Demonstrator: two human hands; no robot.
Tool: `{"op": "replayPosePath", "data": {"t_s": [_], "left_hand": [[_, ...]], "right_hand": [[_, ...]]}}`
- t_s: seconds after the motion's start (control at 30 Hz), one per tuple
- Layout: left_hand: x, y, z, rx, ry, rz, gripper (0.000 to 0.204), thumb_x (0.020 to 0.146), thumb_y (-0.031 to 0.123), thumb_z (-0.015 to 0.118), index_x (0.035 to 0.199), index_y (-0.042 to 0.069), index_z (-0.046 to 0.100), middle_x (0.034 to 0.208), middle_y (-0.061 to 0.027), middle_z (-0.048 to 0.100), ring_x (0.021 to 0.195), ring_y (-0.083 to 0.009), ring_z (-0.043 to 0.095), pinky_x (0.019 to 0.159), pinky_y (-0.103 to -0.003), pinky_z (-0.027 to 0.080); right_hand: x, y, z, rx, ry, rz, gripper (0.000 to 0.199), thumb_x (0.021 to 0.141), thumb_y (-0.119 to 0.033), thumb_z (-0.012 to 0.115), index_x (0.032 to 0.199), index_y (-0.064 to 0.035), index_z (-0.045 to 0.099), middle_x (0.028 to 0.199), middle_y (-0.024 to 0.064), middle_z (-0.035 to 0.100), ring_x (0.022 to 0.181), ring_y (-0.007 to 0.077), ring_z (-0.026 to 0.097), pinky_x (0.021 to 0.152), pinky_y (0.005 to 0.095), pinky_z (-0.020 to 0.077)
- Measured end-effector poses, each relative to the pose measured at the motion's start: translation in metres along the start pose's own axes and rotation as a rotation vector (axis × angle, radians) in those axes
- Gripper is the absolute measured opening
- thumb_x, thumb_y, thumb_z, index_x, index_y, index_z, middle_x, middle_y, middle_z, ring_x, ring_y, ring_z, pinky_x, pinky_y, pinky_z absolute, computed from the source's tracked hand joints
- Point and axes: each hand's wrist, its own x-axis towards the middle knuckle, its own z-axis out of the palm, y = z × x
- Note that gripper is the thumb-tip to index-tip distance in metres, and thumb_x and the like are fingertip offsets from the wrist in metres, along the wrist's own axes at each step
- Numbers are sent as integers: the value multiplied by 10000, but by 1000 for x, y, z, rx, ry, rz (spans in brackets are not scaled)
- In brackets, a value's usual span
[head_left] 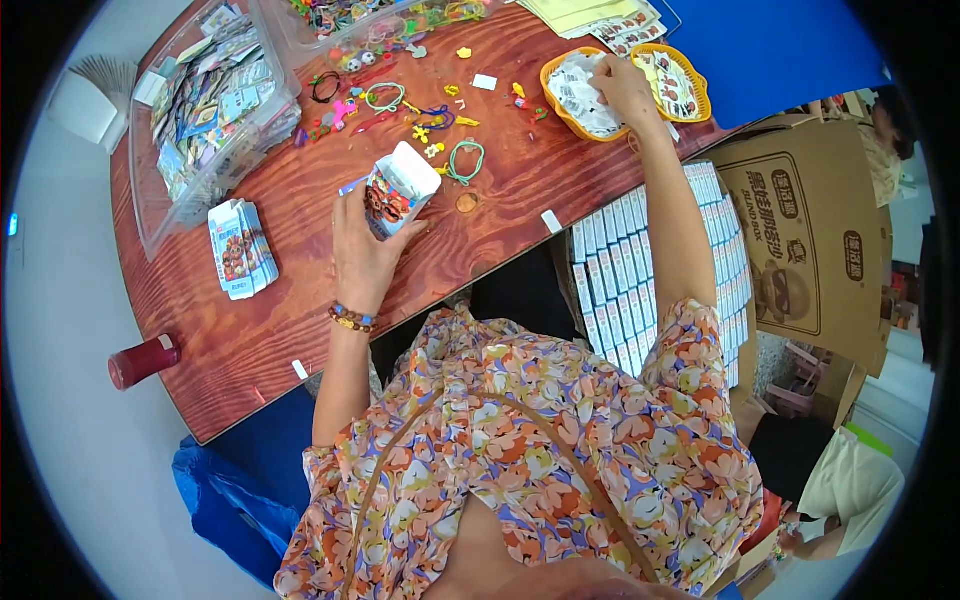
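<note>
Your left hand (362,250) grips a small open box (386,207) above the table (490,225). Your right hand (628,94) is at the yellow basket (552,107), fingers on white packets (574,92); can't tell if pinching any. Flat boxes (241,252) sit left.

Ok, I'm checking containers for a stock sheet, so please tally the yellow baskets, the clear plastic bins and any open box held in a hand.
Yellow baskets: 2
Clear plastic bins: 2
Open box in the left hand: 1
Total: 5
</note>
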Motion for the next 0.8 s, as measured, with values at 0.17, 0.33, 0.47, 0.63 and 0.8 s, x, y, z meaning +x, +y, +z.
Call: {"op": "replayPosePath", "data": {"t_s": [0.17, 0.33, 0.47, 0.63, 0.8], "left_hand": [[1, 3, -1, 10, -25, -8, 789, 648, 246, 899, 1272, -20, 496, 1150, -201, 549, 1073, -382, 551, 902, -449, 478], [-2, 3, 3, 10, -22, 24, 798, 652, 274, 896, 1280, -14, 496, 1154, -198, 553, 1084, -378, 552, 905, -449, 480], [-4, -1, 2, -7, -19, 19, 805, 657, 286, 893, 1292, -7, 495, 1164, -198, 555, 1090, -377, 555, 910, -450, 481], [-6, -4, -1, -9, -32, -17, 808, 659, 288, 891, 1298, -4, 493, 1165, -197, 557, 1098, -381, 557, 915, -456, 479], [-3, -1, 2, -11, -26, 20, 817, 659, 305, 890, 1298, -11, 491, 1169, -196, 554, 1089, -378, 555, 918, -452, 479]], "right_hand": [[-5, 7, -9, 250, -45, -3, 158, 826, -152, 691, 929, -35, 666, 738, 60, 658, 602, 129, 645, 538, 292, 463], [-10, 3, 0, 253, -154, 41, 216, 799, -154, 721, 981, -43, 694, 687, 51, 645, 578, 122, 614, 540, 285, 447], [-7, 10, 5, 147, -95, -53, 139, 837, -143, 710, 924, -42, 672, 624, -8, 571, 530, 57, 499, 478, 226, 352], [-13, 5, -10, 330, -130, 25, 90, 852, -116, 693, 887, -34, 683, 634, -16, 573, 554, 57, 502, 502, 234, 373], [-19, 7, -33, 283, -140, 82, 91, 892, -145, 665, 906, -57, 683, 700, -26, 602, 593, 38, 518, 525, 219, 386]]}}
